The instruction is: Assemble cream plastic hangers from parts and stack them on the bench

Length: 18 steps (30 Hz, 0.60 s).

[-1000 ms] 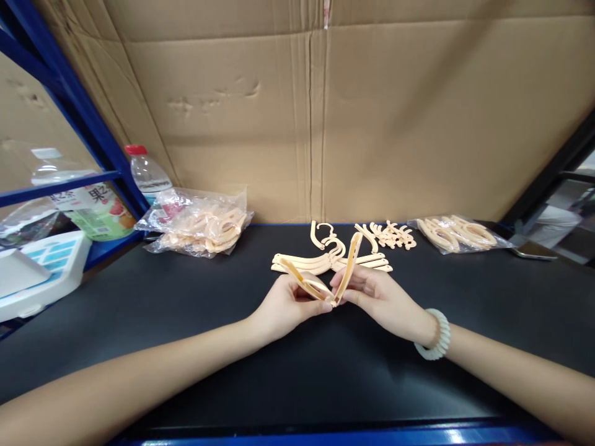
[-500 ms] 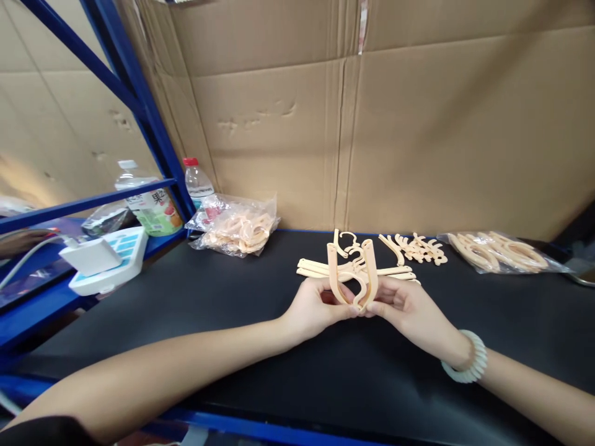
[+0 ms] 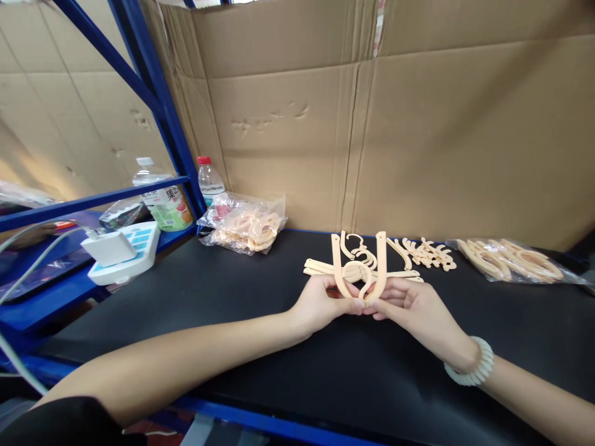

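Note:
Between my two hands is a cream plastic folding hanger (image 3: 381,263), its two curved arms pointing up and its hook in the middle between them. My left hand (image 3: 320,303) pinches the joint from the left with thumb and fingers. From the right, my right hand (image 3: 411,306) grips the same joint, thumb tip close to the other thumb. Just behind the hands, several straight cream hanger pieces (image 3: 318,267) lie on the black tabletop (image 3: 260,279). Loose hooks (image 3: 356,240) and curved arms lie past them, partly hidden by the held hanger.
A pile of small cream hook pieces (image 3: 430,254) lies at the back right, beside a clear bag of hanger parts (image 3: 509,260). Another filled bag (image 3: 248,229) sits back left near a red-capped bottle (image 3: 211,179). A white power strip (image 3: 125,254) rests by the blue frame (image 3: 158,105). Cardboard (image 3: 279,142) stands behind.
The hanger's two arms stand farther apart, and its hook faces me more squarely. Both hands keep their hold. The whole view has shifted slightly, with the scene moving right.

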Each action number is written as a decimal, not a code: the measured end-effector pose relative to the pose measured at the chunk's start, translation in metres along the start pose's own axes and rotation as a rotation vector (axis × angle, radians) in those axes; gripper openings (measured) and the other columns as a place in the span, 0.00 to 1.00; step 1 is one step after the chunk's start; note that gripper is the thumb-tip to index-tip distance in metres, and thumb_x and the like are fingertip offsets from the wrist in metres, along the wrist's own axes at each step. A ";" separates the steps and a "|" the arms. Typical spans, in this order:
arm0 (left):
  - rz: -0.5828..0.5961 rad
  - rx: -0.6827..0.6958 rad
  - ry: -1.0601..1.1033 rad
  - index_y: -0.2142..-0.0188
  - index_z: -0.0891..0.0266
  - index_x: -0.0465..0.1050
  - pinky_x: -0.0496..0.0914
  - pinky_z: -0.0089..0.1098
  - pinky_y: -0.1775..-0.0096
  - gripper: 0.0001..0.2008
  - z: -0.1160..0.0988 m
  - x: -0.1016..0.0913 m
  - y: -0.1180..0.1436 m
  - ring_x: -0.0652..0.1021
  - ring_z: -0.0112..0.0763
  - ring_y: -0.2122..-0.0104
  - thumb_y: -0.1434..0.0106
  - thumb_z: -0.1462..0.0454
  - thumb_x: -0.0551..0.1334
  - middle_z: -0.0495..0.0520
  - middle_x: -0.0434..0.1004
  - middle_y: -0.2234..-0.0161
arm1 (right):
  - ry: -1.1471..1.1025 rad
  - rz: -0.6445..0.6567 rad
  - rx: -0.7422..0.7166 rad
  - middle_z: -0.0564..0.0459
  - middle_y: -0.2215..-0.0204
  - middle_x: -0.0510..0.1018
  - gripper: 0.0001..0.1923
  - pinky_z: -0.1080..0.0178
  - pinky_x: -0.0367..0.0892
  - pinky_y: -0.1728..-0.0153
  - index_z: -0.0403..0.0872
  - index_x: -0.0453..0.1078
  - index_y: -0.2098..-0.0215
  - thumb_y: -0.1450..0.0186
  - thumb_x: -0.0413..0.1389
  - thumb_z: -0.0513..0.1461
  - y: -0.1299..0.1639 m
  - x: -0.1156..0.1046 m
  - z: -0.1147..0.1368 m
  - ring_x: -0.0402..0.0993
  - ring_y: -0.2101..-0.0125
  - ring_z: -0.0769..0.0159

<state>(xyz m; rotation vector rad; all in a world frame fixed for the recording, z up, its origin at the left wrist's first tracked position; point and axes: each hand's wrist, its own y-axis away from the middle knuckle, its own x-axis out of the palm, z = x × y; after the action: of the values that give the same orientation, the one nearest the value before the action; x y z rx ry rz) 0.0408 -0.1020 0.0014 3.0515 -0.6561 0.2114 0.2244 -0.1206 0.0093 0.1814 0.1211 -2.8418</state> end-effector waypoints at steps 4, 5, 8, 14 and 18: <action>0.020 0.007 -0.015 0.72 0.67 0.77 0.75 0.35 0.61 0.09 -0.004 0.000 0.002 0.80 0.34 0.70 0.53 0.65 0.73 0.54 0.80 0.73 | 0.019 0.033 0.017 0.47 0.66 0.80 0.20 0.59 0.76 0.65 0.44 0.72 0.60 0.46 0.64 0.48 -0.001 -0.001 0.002 0.79 0.66 0.59; 0.022 -0.004 -0.004 0.72 0.67 0.77 0.75 0.34 0.61 0.10 -0.005 -0.001 0.002 0.80 0.33 0.71 0.52 0.65 0.73 0.54 0.80 0.72 | 0.026 0.054 0.016 0.46 0.65 0.79 0.20 0.59 0.76 0.66 0.44 0.72 0.60 0.45 0.64 0.48 -0.002 -0.003 0.004 0.78 0.65 0.59; -0.017 -0.049 0.052 0.71 0.68 0.76 0.75 0.33 0.61 0.10 -0.009 -0.005 0.000 0.79 0.29 0.73 0.52 0.66 0.73 0.53 0.79 0.74 | 0.020 0.029 -0.029 0.47 0.62 0.76 0.17 0.62 0.76 0.70 0.44 0.73 0.65 0.45 0.65 0.48 -0.005 -0.015 0.007 0.75 0.65 0.62; -0.100 -0.084 0.190 0.70 0.70 0.75 0.75 0.27 0.60 0.09 -0.018 -0.020 -0.009 0.79 0.26 0.72 0.51 0.71 0.72 0.53 0.78 0.72 | 0.163 -0.022 -0.105 0.51 0.72 0.74 0.15 0.64 0.72 0.76 0.45 0.72 0.67 0.45 0.65 0.47 -0.010 -0.057 0.015 0.71 0.76 0.68; -0.121 -0.111 0.250 0.71 0.69 0.74 0.75 0.25 0.59 0.04 -0.027 -0.029 -0.012 0.80 0.27 0.69 0.45 0.72 0.68 0.55 0.79 0.71 | 0.508 0.047 -0.217 0.50 0.70 0.76 0.14 0.63 0.70 0.75 0.47 0.72 0.69 0.43 0.62 0.49 -0.011 -0.078 0.021 0.72 0.74 0.65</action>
<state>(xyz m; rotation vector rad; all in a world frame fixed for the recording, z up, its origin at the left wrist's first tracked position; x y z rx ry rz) 0.0157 -0.0783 0.0240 2.8780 -0.4498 0.5243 0.2926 -0.0906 0.0413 0.8381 0.5181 -2.6453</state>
